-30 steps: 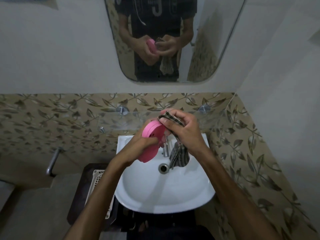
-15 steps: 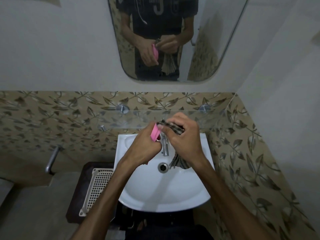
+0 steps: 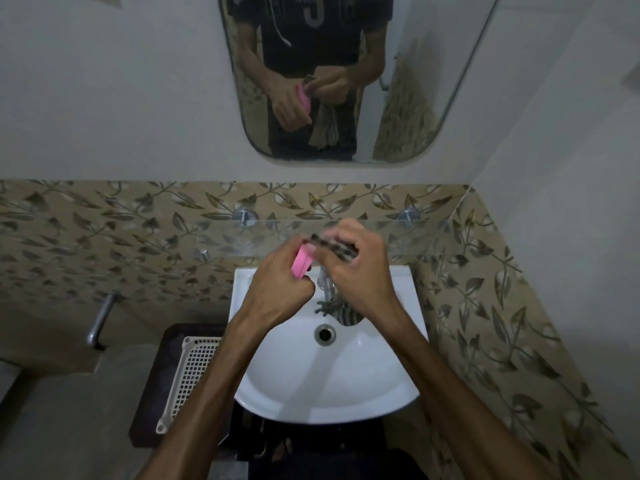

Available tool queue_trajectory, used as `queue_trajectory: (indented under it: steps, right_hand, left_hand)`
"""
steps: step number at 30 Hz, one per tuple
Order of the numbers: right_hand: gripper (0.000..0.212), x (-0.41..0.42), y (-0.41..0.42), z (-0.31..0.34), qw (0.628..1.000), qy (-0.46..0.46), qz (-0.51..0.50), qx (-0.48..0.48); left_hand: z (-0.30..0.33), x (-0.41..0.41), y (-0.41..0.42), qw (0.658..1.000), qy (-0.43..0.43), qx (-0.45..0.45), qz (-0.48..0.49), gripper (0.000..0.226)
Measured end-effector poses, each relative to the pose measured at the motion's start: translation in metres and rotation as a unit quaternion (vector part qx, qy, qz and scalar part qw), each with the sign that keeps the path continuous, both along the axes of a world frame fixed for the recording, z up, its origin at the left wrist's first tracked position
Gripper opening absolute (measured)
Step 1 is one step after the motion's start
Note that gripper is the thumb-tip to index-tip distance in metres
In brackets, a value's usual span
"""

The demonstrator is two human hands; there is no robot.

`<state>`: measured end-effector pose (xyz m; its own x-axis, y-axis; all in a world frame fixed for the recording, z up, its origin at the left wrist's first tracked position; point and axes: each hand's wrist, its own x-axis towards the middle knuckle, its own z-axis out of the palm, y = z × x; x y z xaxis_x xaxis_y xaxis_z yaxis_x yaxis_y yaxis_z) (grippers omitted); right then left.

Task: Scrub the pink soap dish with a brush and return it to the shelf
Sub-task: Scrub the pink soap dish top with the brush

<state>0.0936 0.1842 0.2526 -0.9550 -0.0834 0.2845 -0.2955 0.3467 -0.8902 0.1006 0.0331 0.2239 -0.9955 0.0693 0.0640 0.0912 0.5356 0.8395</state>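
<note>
left hand (image 3: 277, 292) gripped pink soap dish (image 3: 300, 264) at frame centre, above basin (image 3: 325, 382); right hand (image 3: 360, 268) pinched striped cloth (image 3: 337, 249) against it | risk: wet dish could slip into basin; hanging cloth might snag tap (image 3: 323, 282)

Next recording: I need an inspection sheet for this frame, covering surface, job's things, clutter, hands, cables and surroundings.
Surface: white ceramic basin, tap partly hidden.
Job's things: pink plastic soap dish held on edge above the basin; dark checked cloth against it, tail hanging; no brush seen.
Clutter: white plastic lattice tray left of the basin.
Hands: left hand grips the dish; right hand holds the cloth.
Cables: nothing seen.
Surroundings: glass shelf, wall mirror, leaf-patterned tiles.
</note>
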Motion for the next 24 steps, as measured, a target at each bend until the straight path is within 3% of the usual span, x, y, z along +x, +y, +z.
queue_trajectory:
  steps: [3,11,16,21,24]
  right_hand:
    - [0.009,0.016,-0.006,-0.002,0.998,0.022,0.061,0.015]
    - [0.002,-0.014,-0.008,0.001,0.998,-0.023,-0.041,-0.039]
    - [0.004,-0.003,-0.001,-0.004,1.000,0.005,0.007,0.012]
    - [0.007,-0.008,0.011,0.002,1.000,-0.005,-0.013,-0.022]
    - [0.011,0.006,0.009,-0.003,0.999,0.019,0.036,-0.007]
  left_hand:
    - [0.000,-0.003,-0.002,1.000,0.006,-0.021,-0.008,0.019]
    - [-0.008,-0.009,-0.007,0.999,0.037,-0.017,-0.028,0.038]
    - [-0.009,-0.002,-0.004,0.998,0.045,0.004,-0.032,0.033]
    - [-0.009,0.001,0.005,0.994,0.083,0.047,-0.059,0.047]
    - [-0.016,-0.001,0.003,0.994,0.067,0.072,-0.052,0.077]
